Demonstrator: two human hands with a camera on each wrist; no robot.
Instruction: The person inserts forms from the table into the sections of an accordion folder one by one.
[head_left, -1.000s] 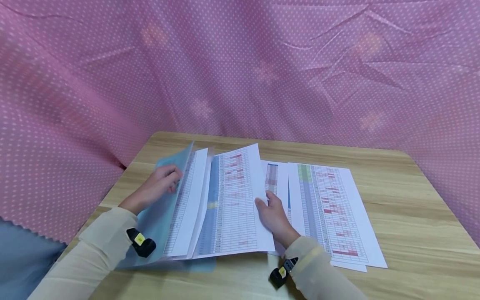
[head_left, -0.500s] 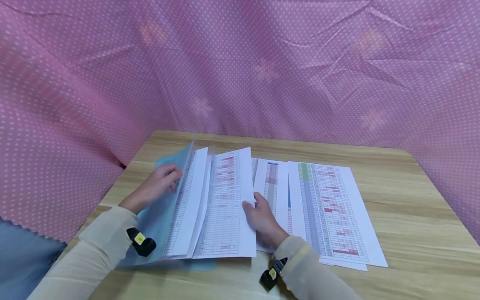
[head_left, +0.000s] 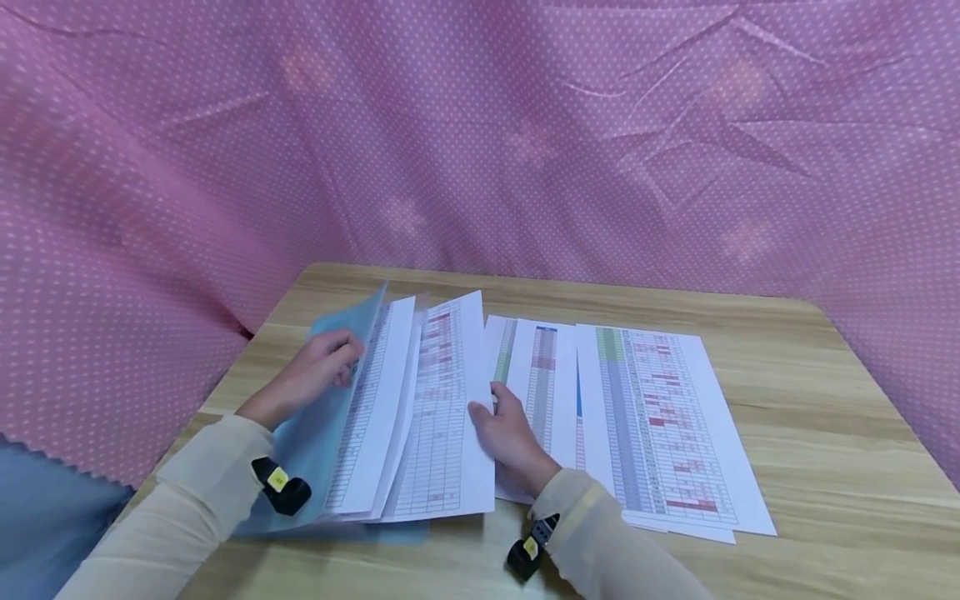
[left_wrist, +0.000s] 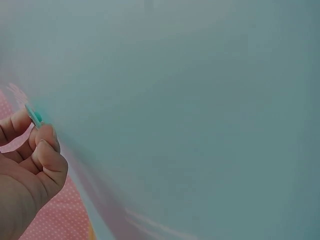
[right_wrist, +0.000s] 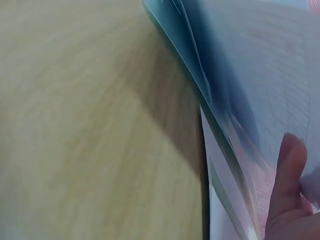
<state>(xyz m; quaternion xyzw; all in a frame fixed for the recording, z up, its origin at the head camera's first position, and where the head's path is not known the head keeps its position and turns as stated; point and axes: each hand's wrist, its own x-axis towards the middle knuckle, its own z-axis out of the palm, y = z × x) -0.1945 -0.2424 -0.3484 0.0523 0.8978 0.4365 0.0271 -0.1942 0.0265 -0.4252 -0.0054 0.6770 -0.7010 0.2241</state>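
Note:
A translucent blue document folder [head_left: 311, 471] stands partly raised at the left of the table, with printed sheets [head_left: 378, 417] inside. My left hand [head_left: 322, 367] pinches the edge of its cover, holding it up. In the left wrist view, the fingers are curled at a green snap button [left_wrist: 36, 117] on that edge. My right hand [head_left: 517, 437] grips the right edge of a printed table sheet [head_left: 442, 433], thumb on its near face. The left part of this sheet sits between the folder's layers. In the right wrist view, the thumb [right_wrist: 287, 180] lies against the paper.
More printed sheets [head_left: 675, 433] lie overlapping on the wooden table [head_left: 810, 417] to the right, some partly beneath my right hand. A pink dotted cloth [head_left: 480, 142] hangs behind and at the sides. Both wrists wear small black cameras [head_left: 281, 486].
My right hand has moved left with the sheet, pushing it farther into the folder. More of the sheets on the table now shows. My left hand has stayed in place.

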